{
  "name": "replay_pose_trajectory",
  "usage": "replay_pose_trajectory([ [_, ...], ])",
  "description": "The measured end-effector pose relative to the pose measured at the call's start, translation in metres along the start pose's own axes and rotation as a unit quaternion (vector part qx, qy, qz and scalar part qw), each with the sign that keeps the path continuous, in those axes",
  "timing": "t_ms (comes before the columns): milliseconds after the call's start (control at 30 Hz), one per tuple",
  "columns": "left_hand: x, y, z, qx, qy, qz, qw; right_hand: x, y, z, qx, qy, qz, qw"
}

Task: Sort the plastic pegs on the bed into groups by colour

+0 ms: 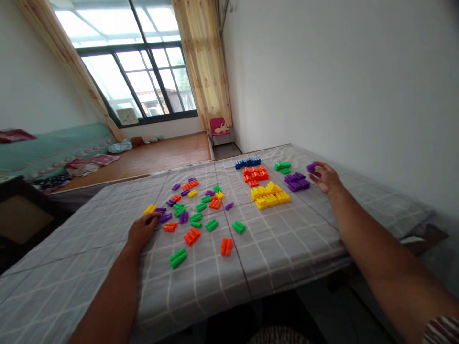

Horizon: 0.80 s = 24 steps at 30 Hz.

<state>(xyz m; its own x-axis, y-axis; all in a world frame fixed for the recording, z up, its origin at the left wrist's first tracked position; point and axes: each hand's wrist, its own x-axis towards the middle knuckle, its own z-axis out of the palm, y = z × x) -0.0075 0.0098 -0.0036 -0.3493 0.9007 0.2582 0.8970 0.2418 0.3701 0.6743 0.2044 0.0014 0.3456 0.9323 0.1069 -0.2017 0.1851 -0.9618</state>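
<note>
Between the fingertips of my right hand [324,177] is a small purple plastic piece [311,167], lifted just beyond a purple stack [297,182]. My left hand [143,227] rests low at the left of the loose pieces, fingers bent and together. Its fingertips are beside a purple piece [165,218] and close to a yellow pair [149,209]; whether they grip anything is hidden. Scattered between the hands lie loose tube-like pieces, among them a green pair [178,258], an orange pair [226,247] and a single purple one [229,206].
Stacks grouped by colour stand on the right: blue [247,163], orange [256,175], yellow [269,195] and green [283,167]. A grey checked cloth [201,291] covers the table, which meets a white wall at right. Farther back are a pink chair [217,125] and a window.
</note>
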Motion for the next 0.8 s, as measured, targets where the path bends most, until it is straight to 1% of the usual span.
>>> replay_pose_trajectory([
  [100, 0.004, -0.005, 0.001, 0.000, 0.006, -0.004, 1.000, 0.006, 0.012, -0.016, -0.120, 0.046, -0.025, 0.991],
  [200, 0.008, -0.009, 0.001, 0.005, 0.007, 0.004, 1.000, 0.012, 0.022, -0.024, -0.252, 0.063, -0.047, 0.965],
  [300, 0.009, -0.011, 0.001, 0.007, 0.007, 0.000, 1.000, 0.016, 0.028, -0.026, -0.379, 0.035, -0.058, 0.923],
  [400, 0.009, -0.012, 0.001, 0.002, 0.002, -0.003, 1.000, 0.013, 0.026, -0.026, -0.486, 0.006, -0.103, 0.868],
  [467, 0.009, -0.012, 0.001, 0.002, -0.001, -0.007, 1.000, 0.009, 0.022, -0.025, -0.527, 0.002, -0.122, 0.841],
  [600, 0.009, -0.011, 0.001, 0.004, 0.007, -0.013, 1.000, -0.001, 0.012, -0.020, -0.596, 0.008, -0.117, 0.795],
  [633, 0.008, -0.010, 0.001, 0.005, 0.009, -0.014, 1.000, -0.003, 0.010, -0.019, -0.603, 0.013, -0.116, 0.789],
  [667, 0.008, -0.009, 0.000, 0.007, 0.011, -0.014, 1.000, -0.004, 0.009, -0.019, -0.601, 0.017, -0.115, 0.791],
  [700, 0.008, -0.009, 0.000, 0.009, 0.011, -0.014, 1.000, -0.005, 0.008, -0.019, -0.589, 0.020, -0.118, 0.799],
  [800, 0.007, -0.008, 0.000, 0.011, 0.009, -0.011, 1.000, -0.008, 0.008, -0.019, -0.514, 0.033, -0.147, 0.844],
])
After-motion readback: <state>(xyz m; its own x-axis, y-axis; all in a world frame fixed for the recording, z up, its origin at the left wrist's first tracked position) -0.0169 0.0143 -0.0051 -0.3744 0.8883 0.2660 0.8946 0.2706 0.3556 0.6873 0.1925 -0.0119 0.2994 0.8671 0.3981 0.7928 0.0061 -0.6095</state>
